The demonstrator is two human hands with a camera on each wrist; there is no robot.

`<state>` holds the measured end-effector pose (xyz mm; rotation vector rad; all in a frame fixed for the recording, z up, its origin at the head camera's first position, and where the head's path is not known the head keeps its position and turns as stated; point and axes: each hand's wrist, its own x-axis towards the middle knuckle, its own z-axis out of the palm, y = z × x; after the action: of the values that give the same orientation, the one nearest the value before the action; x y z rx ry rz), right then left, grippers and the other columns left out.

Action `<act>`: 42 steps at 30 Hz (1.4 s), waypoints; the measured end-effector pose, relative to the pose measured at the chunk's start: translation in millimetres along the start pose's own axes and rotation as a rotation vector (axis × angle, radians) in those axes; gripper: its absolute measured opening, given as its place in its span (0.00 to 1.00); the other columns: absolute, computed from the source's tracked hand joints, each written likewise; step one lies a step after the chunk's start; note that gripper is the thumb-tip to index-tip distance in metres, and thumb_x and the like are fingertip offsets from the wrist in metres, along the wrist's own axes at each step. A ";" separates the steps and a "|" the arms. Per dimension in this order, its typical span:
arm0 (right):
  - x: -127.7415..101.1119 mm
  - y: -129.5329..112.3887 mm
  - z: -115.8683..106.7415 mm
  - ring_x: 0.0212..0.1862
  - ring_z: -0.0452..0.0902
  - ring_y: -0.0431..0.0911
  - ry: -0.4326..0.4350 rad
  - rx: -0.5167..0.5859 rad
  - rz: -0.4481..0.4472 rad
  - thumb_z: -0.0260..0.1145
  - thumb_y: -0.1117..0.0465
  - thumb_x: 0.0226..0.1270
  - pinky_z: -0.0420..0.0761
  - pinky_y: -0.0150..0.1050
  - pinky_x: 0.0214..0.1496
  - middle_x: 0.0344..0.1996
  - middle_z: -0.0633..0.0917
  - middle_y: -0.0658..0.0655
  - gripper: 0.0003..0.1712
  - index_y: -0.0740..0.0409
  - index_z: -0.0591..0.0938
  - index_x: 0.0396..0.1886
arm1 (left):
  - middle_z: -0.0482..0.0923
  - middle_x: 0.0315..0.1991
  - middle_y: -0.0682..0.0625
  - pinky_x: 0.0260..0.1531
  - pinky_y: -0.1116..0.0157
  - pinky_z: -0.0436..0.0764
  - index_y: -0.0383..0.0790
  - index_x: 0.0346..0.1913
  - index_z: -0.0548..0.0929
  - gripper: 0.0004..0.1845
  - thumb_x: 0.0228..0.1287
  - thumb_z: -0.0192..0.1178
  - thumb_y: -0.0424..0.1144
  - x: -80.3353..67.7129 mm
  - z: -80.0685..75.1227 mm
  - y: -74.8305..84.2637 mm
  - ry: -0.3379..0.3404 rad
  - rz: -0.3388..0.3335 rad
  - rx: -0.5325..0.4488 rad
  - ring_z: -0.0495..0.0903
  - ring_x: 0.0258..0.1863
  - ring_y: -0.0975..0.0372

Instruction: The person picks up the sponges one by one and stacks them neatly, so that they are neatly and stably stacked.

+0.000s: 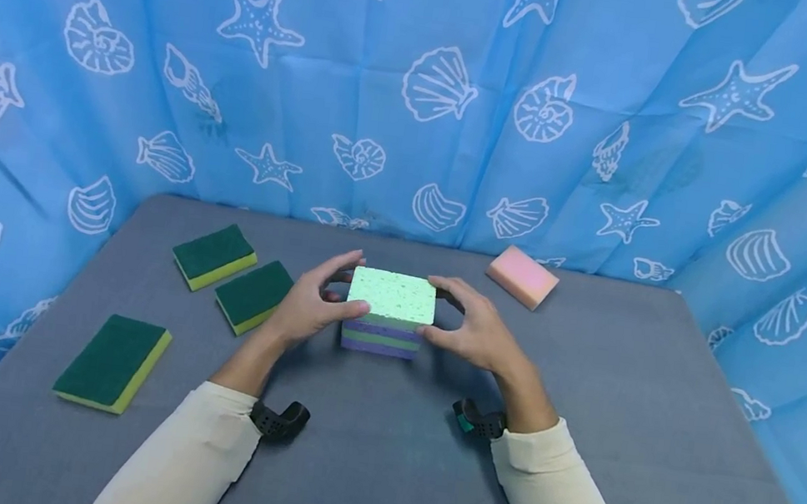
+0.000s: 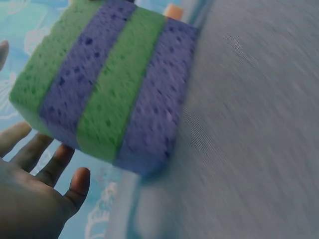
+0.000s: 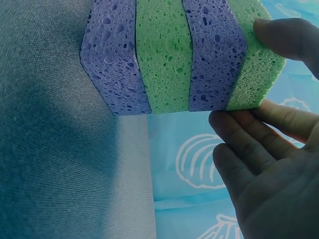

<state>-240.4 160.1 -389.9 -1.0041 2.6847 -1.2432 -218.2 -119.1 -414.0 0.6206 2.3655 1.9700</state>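
Note:
A stack of alternating purple and light green sponges stands at mid-table, with a light green sponge on top and a purple sponge at the bottom. At the stack's right end, my right hand pinches the top green sponge between thumb and fingers. My left hand is around the left end, thumb forward and fingers toward the back. In the blurred left wrist view its fingers are spread beside the stack and the thumb is apart from it; contact by the fingertips is hard to tell.
Left of the stack lie three green-and-yellow scouring sponges: one farthest back, one nearer the left hand, one toward the front. A pink-and-orange sponge lies back right. A blue shell-print curtain borders the grey table.

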 end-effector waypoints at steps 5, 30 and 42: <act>1.0 0.6 2.2 0.58 0.71 0.55 0.008 0.016 0.000 0.75 0.56 0.57 0.70 0.55 0.59 0.57 0.75 0.59 0.40 0.63 0.70 0.67 | 0.66 0.67 0.45 0.52 0.49 0.70 0.43 0.73 0.63 0.38 0.61 0.67 0.39 6.1 2.7 4.4 -0.010 -0.018 0.007 0.68 0.59 0.52; -5.4 -10.7 -30.6 0.62 0.68 0.54 0.187 0.071 -0.076 0.73 0.66 0.57 0.66 0.53 0.63 0.61 0.73 0.61 0.41 0.64 0.67 0.70 | 0.65 0.68 0.45 0.39 0.56 0.75 0.45 0.72 0.66 0.38 0.59 0.69 0.39 4.8 0.1 1.5 -0.016 -0.090 0.061 0.76 0.47 0.49; -22.9 6.6 -86.2 0.65 0.62 0.63 0.532 0.078 0.100 0.68 0.69 0.59 0.62 0.60 0.60 0.64 0.67 0.70 0.44 0.70 0.58 0.73 | 0.56 0.71 0.38 0.39 0.58 0.73 0.34 0.72 0.63 0.37 0.61 0.66 0.30 2.2 3.1 24.9 -0.021 -0.120 0.057 0.76 0.46 0.47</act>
<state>-249.1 234.5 -341.0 -0.5803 2.9684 -1.7891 -212.1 -112.1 -390.6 0.4863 2.3926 1.8451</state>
